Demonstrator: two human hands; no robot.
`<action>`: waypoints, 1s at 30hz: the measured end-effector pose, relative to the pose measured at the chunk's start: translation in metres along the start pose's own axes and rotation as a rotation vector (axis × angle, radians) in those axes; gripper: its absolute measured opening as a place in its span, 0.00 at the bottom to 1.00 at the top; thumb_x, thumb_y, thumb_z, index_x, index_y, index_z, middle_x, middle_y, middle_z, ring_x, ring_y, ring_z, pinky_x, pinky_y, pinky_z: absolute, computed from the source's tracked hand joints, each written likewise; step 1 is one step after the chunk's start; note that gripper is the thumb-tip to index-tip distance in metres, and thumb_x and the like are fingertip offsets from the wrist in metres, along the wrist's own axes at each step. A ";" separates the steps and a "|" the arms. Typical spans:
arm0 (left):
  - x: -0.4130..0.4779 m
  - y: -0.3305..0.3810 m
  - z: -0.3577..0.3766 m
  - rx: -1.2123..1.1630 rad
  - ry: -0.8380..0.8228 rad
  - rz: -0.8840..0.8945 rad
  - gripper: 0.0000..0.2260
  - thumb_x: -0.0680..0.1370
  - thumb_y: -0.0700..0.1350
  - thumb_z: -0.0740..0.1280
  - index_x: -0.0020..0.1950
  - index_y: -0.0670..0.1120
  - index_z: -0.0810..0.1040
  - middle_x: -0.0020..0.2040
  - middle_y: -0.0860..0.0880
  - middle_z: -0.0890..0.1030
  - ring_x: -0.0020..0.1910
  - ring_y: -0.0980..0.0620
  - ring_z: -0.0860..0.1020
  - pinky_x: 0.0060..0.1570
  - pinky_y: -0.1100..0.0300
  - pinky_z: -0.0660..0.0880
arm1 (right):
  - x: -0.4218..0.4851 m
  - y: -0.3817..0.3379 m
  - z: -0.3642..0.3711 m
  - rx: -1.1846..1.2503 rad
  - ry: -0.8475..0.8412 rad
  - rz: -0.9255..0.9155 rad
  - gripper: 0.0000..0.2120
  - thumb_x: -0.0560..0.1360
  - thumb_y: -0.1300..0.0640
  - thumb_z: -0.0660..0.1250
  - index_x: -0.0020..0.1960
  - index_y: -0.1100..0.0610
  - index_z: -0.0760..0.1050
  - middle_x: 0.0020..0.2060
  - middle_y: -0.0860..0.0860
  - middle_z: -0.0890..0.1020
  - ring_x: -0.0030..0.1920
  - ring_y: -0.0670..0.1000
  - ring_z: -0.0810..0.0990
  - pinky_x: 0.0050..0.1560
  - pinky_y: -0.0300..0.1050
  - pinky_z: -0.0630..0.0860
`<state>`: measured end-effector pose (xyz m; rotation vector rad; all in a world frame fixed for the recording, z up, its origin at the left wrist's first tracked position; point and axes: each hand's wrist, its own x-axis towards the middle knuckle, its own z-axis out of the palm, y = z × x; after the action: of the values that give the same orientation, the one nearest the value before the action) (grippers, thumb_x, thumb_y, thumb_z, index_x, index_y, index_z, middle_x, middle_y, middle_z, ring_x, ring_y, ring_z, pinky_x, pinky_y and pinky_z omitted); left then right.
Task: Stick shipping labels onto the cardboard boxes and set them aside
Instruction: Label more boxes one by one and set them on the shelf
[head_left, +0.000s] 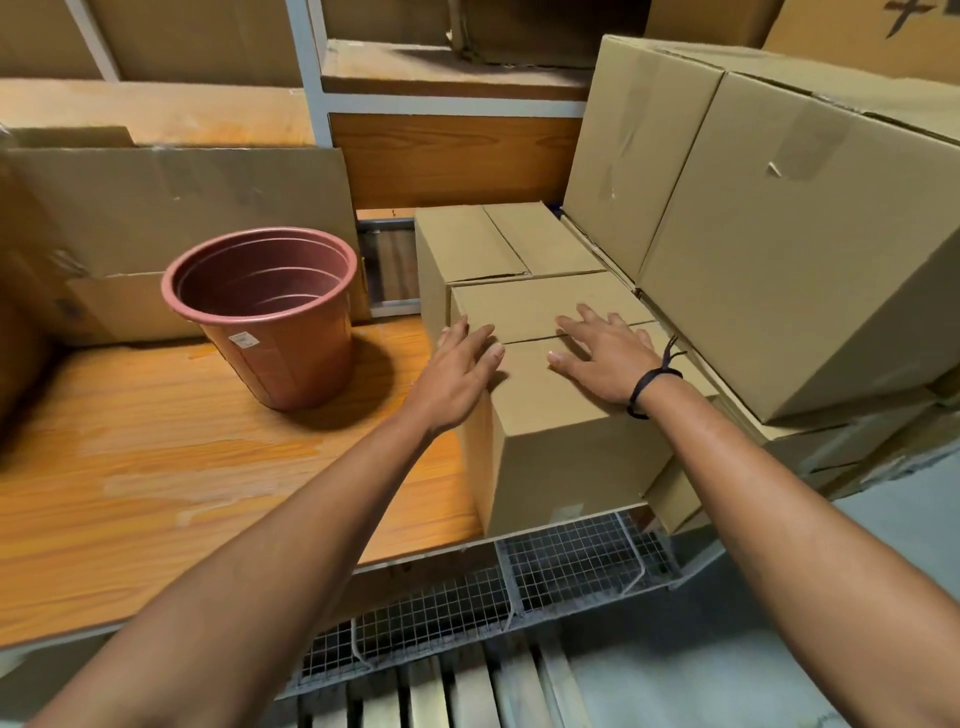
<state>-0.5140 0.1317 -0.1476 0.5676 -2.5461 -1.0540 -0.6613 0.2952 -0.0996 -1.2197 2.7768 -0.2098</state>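
While your left hand (457, 374) and right hand (605, 358) lie flat-fingered on the closed cardboard box (561, 452), the pot (280, 358) to their left apparently hides its floor.

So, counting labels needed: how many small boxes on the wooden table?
2: near box under left hand and right hand, second box behind it; more may be hidden.

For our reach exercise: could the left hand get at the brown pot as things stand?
Probably yes. The left hand rests on the near box, and only bare tabletop lies between it and the pot.
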 end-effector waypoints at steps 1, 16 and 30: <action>-0.002 -0.001 -0.007 0.016 0.023 -0.006 0.26 0.83 0.61 0.52 0.79 0.52 0.61 0.81 0.47 0.51 0.80 0.46 0.48 0.76 0.44 0.51 | 0.001 -0.009 -0.002 0.001 0.012 -0.030 0.30 0.79 0.35 0.55 0.78 0.42 0.56 0.80 0.48 0.52 0.79 0.59 0.51 0.75 0.64 0.52; -0.141 -0.143 -0.203 0.184 0.382 -0.196 0.24 0.80 0.57 0.63 0.76 0.55 0.66 0.81 0.50 0.55 0.79 0.49 0.53 0.75 0.43 0.58 | 0.000 -0.295 0.034 0.255 -0.040 -0.538 0.31 0.79 0.38 0.59 0.79 0.43 0.53 0.80 0.49 0.52 0.79 0.51 0.52 0.77 0.55 0.54; -0.309 -0.357 -0.430 0.334 0.582 -0.392 0.23 0.80 0.55 0.65 0.74 0.52 0.69 0.79 0.48 0.60 0.78 0.46 0.56 0.74 0.40 0.58 | -0.010 -0.598 0.135 0.431 -0.199 -0.646 0.34 0.79 0.40 0.61 0.80 0.44 0.50 0.80 0.47 0.49 0.79 0.49 0.53 0.74 0.49 0.59</action>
<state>0.0266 -0.2078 -0.1613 1.2901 -2.1279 -0.4550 -0.2015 -0.1094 -0.1328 -1.8247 1.9441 -0.6495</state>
